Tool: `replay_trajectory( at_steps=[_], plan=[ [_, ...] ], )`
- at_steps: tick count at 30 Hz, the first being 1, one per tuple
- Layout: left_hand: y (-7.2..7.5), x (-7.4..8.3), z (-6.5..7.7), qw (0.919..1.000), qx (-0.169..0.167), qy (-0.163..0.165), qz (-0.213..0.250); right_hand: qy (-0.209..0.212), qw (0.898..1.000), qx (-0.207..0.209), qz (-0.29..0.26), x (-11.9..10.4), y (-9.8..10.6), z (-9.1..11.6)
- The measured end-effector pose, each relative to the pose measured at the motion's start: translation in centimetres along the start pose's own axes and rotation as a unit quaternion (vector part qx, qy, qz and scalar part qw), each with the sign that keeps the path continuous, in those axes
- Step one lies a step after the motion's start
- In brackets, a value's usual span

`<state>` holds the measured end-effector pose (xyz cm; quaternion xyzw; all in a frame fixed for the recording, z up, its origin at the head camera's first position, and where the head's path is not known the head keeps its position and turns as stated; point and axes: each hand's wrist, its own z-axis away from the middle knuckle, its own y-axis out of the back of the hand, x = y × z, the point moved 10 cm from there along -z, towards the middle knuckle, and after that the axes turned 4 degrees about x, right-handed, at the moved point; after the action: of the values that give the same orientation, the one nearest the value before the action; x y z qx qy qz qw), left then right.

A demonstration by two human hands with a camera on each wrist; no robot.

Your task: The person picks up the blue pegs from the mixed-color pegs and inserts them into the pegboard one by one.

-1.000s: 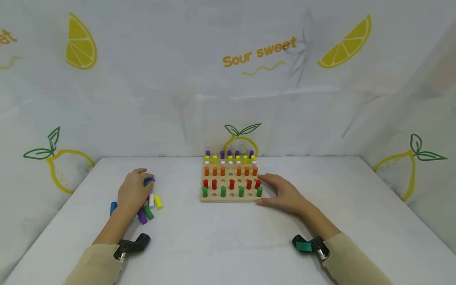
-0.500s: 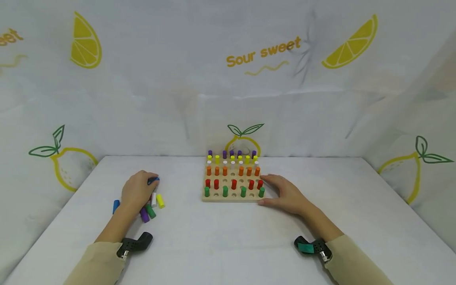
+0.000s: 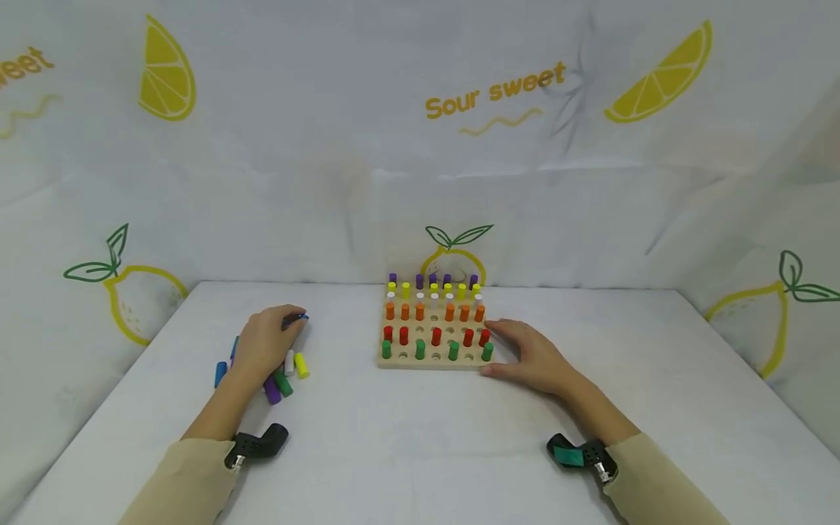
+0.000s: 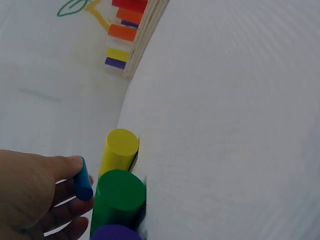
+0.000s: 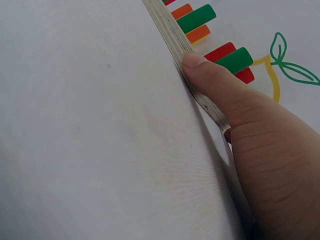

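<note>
My left hand (image 3: 265, 339) pinches a small blue peg (image 4: 82, 180) between thumb and fingers, over the left part of the table. Just by it lie loose pegs: a yellow one (image 3: 301, 365), a white one (image 3: 289, 363), a green one (image 3: 284, 383) and a purple one (image 3: 272, 390). The wooden pegboard (image 3: 420, 364) stands mid-table with rows of purple, yellow, white, orange, red and green pegs, some holes bare. At its right front corner my right hand (image 3: 528, 357) grips the board, thumb on the front edge (image 5: 192, 60) and fingers along the right side.
Two more blue pegs (image 3: 220, 374) lie left of my left forearm, one partly hidden by the hand. A white cloth with lemon prints (image 3: 367, 204) hangs behind the table (image 3: 394, 452). Each wrist wears a black camera mount (image 3: 259, 443).
My left hand has risen slightly and moved right with the blue peg, baring another blue peg behind it. The right hand stays at the board; the head view has shifted a little.
</note>
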<state>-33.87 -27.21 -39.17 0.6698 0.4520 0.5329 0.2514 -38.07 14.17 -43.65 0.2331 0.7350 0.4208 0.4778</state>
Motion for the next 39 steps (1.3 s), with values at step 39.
replay_trajectory(
  at_steps=[39],
  plan=[
    [-5.8, 22.9, -2.3, 0.9745, -0.04, -0.147, 0.165, -0.018, 1.0, -0.006, -0.009, 0.5, -0.1, -0.1]
  ],
)
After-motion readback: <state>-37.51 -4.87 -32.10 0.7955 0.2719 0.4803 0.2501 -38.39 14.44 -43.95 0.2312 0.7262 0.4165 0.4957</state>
